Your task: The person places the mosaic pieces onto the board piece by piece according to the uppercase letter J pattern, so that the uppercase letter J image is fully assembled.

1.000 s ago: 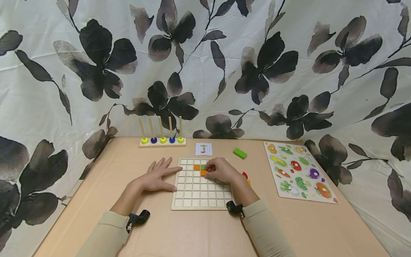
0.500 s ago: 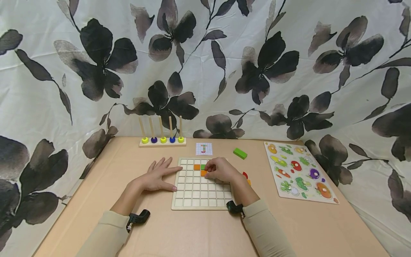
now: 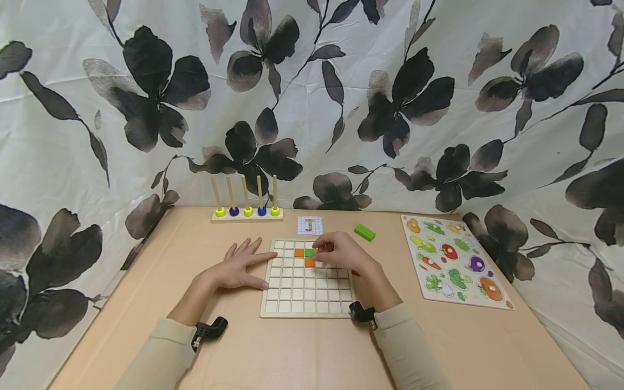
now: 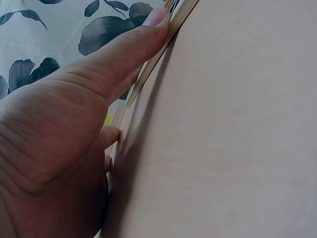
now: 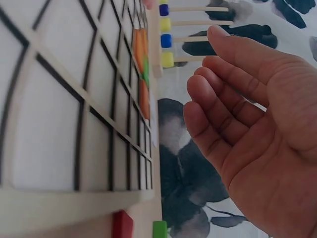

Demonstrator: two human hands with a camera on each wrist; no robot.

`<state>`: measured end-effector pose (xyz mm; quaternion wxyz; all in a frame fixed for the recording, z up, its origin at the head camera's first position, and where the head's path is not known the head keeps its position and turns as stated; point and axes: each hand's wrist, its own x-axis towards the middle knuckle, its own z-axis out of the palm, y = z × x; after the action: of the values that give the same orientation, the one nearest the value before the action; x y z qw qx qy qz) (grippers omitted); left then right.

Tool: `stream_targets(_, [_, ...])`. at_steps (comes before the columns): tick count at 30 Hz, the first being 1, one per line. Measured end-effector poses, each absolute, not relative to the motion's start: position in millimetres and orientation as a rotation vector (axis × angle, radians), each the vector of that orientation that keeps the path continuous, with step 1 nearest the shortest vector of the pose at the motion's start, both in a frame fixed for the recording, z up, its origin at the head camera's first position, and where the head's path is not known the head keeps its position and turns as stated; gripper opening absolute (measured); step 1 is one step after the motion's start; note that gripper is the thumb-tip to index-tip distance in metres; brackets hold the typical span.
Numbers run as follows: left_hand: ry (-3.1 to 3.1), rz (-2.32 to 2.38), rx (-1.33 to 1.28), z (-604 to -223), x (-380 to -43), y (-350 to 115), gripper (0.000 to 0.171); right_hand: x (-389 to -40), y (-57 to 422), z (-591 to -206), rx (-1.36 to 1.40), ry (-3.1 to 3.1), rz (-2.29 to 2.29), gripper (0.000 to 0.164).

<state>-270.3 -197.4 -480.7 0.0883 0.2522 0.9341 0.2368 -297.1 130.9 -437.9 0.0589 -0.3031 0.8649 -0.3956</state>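
A wooden grid board point(image 3: 292, 298) lies on the table. Orange tiles point(image 3: 299, 253) and a green tile point(image 3: 309, 253) sit in squares near its far side. My left hand point(image 3: 244, 266) is spread flat at the board's left edge, its thumb and index finger touching the rim; in the left wrist view the thumb of the left hand point(image 4: 74, 109) lies on that edge. Just right of the tiles, my right hand point(image 3: 343, 253) hovers over the board. The right wrist view shows the right hand point(image 5: 247, 109) with loosely bent fingers and nothing between them.
A patterned card point(image 3: 309, 225) lies behind the board, left of a green block point(image 3: 364, 233). A red block point(image 5: 122, 225) is by the board's right side, mostly hidden in the head view. A peg stand with rings point(image 3: 247, 215) is at back left, a vegetable puzzle point(image 3: 458, 265) at right.
My right hand has lifted off the tiles and shifted slightly right, its fingers loosening. More of the green tile shows. The left hand stays where it was.
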Motion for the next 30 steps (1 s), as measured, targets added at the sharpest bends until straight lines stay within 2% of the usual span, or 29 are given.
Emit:
stream_targets(18, [2.776,0.708,0.745,-482.0,-269.6,-198.1,0.084,-294.1,170.4,-427.1,-0.735,2.726,-1.21,0.02])
stream_targets(30, [2.783,0.702,0.762,-481.6,-268.8,-197.8,0.084,-297.3,191.6,-422.3,-0.707,2.749,-1.26,0.022])
